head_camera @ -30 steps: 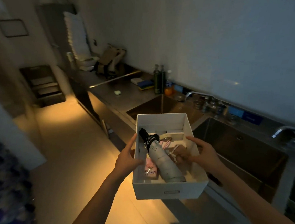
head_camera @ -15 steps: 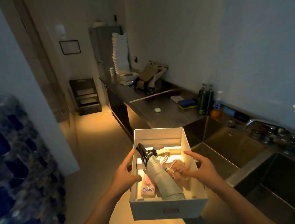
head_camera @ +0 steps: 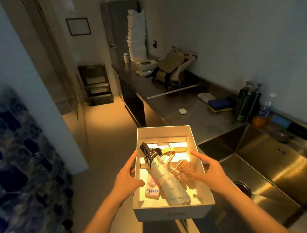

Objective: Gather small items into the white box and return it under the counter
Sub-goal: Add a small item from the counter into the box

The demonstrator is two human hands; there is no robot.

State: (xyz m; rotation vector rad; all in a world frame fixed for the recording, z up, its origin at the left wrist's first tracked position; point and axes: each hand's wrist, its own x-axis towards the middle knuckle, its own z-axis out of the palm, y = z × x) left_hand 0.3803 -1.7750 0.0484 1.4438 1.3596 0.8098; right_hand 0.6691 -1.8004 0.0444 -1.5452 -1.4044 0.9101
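I hold the white box (head_camera: 175, 213) in the air in front of me, beside the steel counter (head_camera: 191, 117). My left hand (head_camera: 125, 179) grips its left wall and my right hand (head_camera: 209, 170) grips its right wall. Inside lie a folded grey umbrella (head_camera: 169, 181) with a black handle, a pink tissue pack (head_camera: 152, 190), a brown fuzzy item (head_camera: 185, 170) and a yellow strap (head_camera: 168, 149). A small pale green item (head_camera: 182, 111) rests on the counter further back.
Two steel sink basins (head_camera: 262, 159) lie to my right. Sponges (head_camera: 219, 105), dark bottles (head_camera: 247, 103) and an orange-bottomed bottle (head_camera: 262, 113) stand by the wall. A bag (head_camera: 172, 68) and stacked white containers (head_camera: 136, 36) sit at the counter's far end. Stacked water jugs (head_camera: 15, 173) stand left.
My view has swung left and the box has moved with me from over the sinks to the counter's front edge. Both hands keep their hold on the box.
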